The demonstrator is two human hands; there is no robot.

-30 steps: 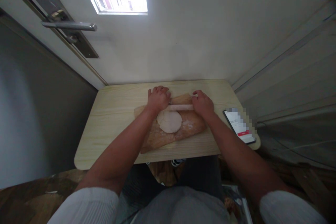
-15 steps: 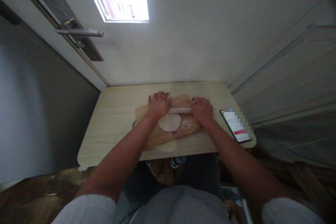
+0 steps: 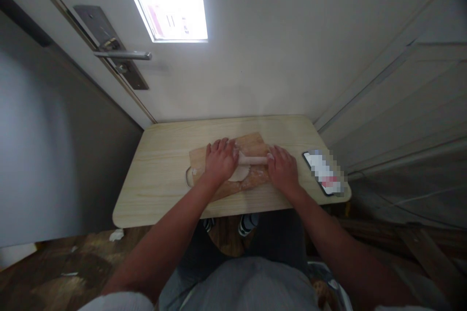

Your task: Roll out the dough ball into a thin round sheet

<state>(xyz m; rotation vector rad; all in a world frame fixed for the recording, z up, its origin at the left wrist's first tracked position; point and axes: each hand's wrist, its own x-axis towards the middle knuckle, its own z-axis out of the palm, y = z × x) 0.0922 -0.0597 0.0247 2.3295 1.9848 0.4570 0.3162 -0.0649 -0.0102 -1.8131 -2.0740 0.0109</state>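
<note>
A pale rolling pin [image 3: 254, 160] lies crosswise over a flat sheet of dough [image 3: 240, 173] on a wooden cutting board [image 3: 255, 140]. My left hand [image 3: 221, 159] is closed over the pin's left end, hiding that end and part of the dough. At the other end, my right hand [image 3: 282, 166] grips the pin, its thumb side close to the exposed middle. Flour dusts the board around the dough. A metal ring handle [image 3: 188, 177] shows at the board's left edge.
The board rests on a light wooden table [image 3: 156, 165] pushed against a white door [image 3: 262, 58] with a metal lever handle [image 3: 126, 55]. To the right of my right hand lies a phone [image 3: 321, 172]. A crumpled white scrap [image 3: 116, 234] is on the floor.
Both hands have brought the rolling pin nearer to me, from the dough's far edge onto the dough, covering more of it. The camera view has shifted slightly.
</note>
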